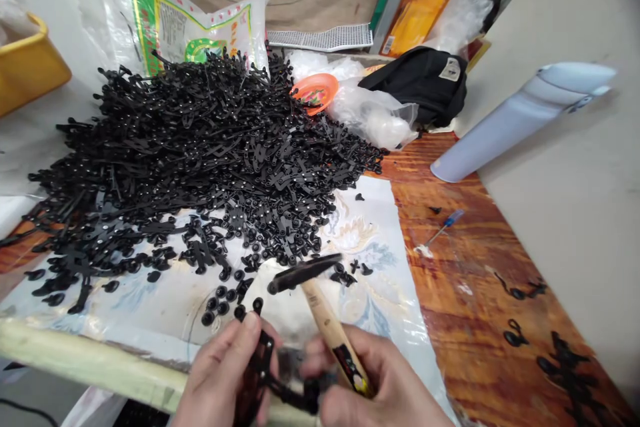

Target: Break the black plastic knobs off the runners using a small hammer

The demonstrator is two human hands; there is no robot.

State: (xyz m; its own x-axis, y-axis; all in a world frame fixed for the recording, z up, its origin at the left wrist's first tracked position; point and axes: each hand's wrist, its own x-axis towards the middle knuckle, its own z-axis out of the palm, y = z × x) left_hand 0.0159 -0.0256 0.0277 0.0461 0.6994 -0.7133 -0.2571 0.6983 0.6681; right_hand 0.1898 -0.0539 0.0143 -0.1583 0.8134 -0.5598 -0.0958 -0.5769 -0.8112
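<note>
Near the bottom centre, my left hand (pixel 215 373) is closed on a black jointed strip (pixel 267 363) with round knobs at its end and small shiny rivets. My right hand (pixel 387 377) grips a hammer (pixel 324 317) by its wooden handle. The dark hammer head points away from me, blurred by motion. The right fingers are also close to the strip's lower end; whether they pinch it is too blurred to tell. Just beyond the hands lie several loose black round caps (pixel 220 303). Behind them rises a large heap of similar black parts (pixel 215 140).
A patterned cloth (pixel 400 280) covers part of the wooden table (pixel 440 227). A screwdriver (pixel 445 225) and loose black pieces (pixel 565 367) lie at the right. Further back are a light-blue cylinder (pixel 500 127), a black bag (pixel 420 83), an orange dish (pixel 316 88) and a yellow bin (pixel 35 67).
</note>
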